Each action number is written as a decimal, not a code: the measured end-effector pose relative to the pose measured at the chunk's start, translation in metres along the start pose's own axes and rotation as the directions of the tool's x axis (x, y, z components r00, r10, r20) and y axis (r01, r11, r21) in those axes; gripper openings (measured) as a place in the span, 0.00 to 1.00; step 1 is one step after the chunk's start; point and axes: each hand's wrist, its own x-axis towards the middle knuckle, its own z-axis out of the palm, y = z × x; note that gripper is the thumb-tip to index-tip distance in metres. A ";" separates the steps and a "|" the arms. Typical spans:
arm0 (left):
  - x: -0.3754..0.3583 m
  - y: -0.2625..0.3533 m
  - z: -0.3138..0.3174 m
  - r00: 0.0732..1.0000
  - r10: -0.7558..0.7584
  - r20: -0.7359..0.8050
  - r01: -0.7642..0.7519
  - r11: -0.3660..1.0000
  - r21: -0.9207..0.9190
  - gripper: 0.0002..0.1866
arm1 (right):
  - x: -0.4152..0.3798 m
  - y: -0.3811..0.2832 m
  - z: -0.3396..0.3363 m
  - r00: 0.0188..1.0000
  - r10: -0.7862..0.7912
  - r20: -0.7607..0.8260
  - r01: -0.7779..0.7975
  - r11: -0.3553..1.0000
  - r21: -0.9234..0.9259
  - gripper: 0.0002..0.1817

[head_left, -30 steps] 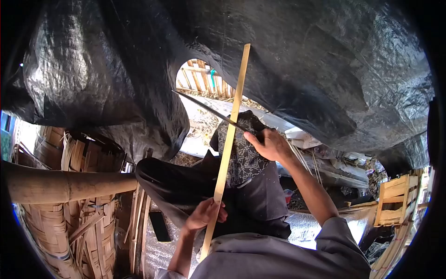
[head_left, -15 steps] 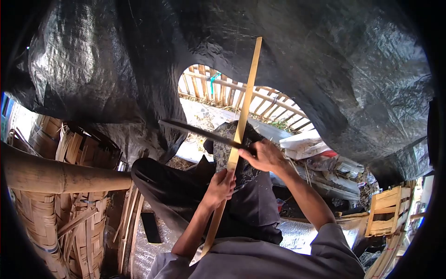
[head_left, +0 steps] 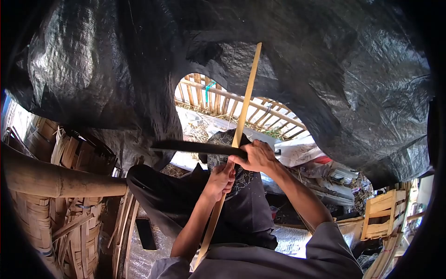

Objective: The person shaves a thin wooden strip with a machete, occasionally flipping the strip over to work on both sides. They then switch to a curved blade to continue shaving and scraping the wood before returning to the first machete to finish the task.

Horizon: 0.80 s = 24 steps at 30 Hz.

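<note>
A long, pale bamboo strip runs upright from my lap toward the black sheeting. My left hand is closed around it just below its middle. My right hand grips a long dark-bladed knife, whose handle is hidden in the fingers. The blade points left and lies across the strip, close above my left hand. My right thumb is near the strip, by the left fingertips. Under the strip, a dark patterned cloth covers my knee.
Black plastic sheeting hangs overhead and ahead, with a bamboo fence beyond its gap. A thick bamboo pole and woven baskets stand left. A phone lies beside my leg. A small wooden frame stands right.
My right hand has moved down and slightly left along the strip, bringing the knife close to my left hand. The blade has turned from slanted to nearly level.
</note>
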 end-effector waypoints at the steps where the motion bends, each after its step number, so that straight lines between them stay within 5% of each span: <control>1: 0.000 0.001 0.002 1.000 -0.006 -0.019 0.007 1.000 0.006 0.19 | -0.003 0.001 0.002 0.997 0.011 -0.082 -0.006 0.998 0.066 0.34; 6: 0.003 0.000 -0.004 0.998 -0.025 0.053 0.027 0.999 -0.047 0.18 | -0.006 -0.007 -0.010 0.994 0.080 0.071 -0.081 0.996 0.022 0.34; 13: 0.002 0.005 -0.006 0.994 -0.069 0.080 0.075 0.994 -0.081 0.22 | -0.005 0.006 0.006 0.994 -0.045 -0.099 0.050 0.998 0.049 0.40; 17: -0.010 -0.008 -0.003 0.999 -0.046 0.021 0.048 0.997 -0.061 0.22 | -0.007 -0.013 -0.005 0.986 0.166 -0.012 -0.165 0.984 0.065 0.37; 24: -0.095 -0.050 -0.020 0.993 -0.101 -0.065 0.100 0.995 -0.027 0.21 | 0.006 -0.008 -0.005 0.984 0.156 -0.091 -0.146 0.983 0.113 0.41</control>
